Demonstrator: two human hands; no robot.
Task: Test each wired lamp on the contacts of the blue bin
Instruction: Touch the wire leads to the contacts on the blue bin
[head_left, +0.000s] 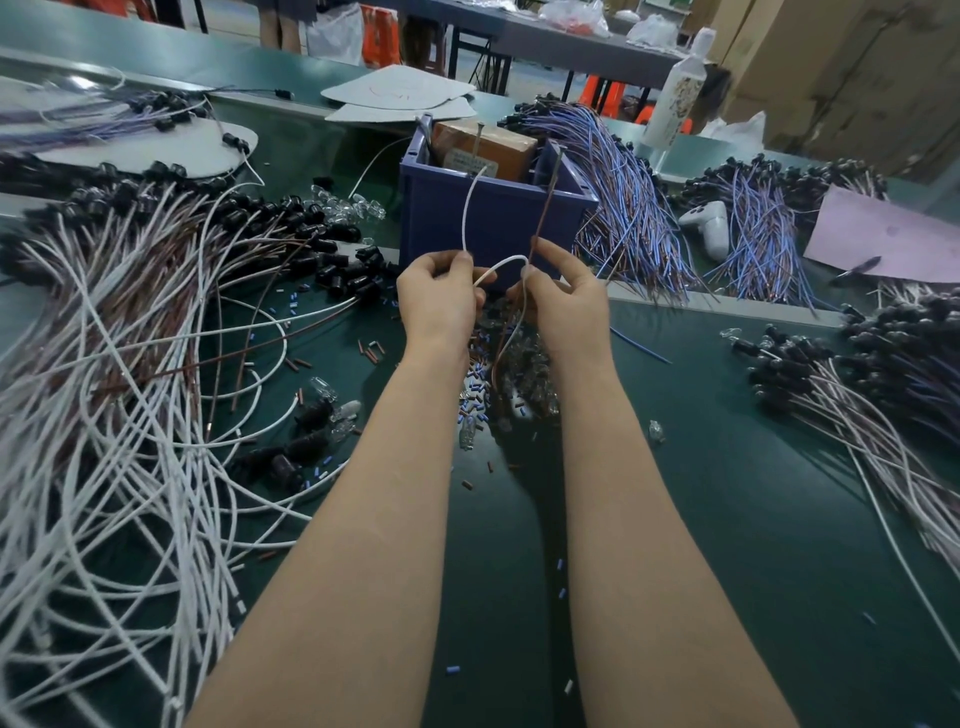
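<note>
A blue bin (488, 218) stands at the table's middle, with an orange box (483, 148) and two upright metal contacts inside. In front of it my left hand (441, 296) pinches a white wire (467, 213) whose end reaches up to the nail contact (478, 137). To its right, my right hand (563, 299) pinches a brown wire (545, 208) that rises to the rod contact (558, 163). Both wires loop down between my hands; the lamp at their other end is hidden behind my hands.
A big pile of white and brown wired lamps with black sockets (130, 338) fills the left. Blue-wired lamps (623, 208) lie right of the bin, more (883, 374) at far right. Loose glass bulbs and small sleeves (498, 384) litter the green table (701, 493). A white bottle (675, 98) stands behind.
</note>
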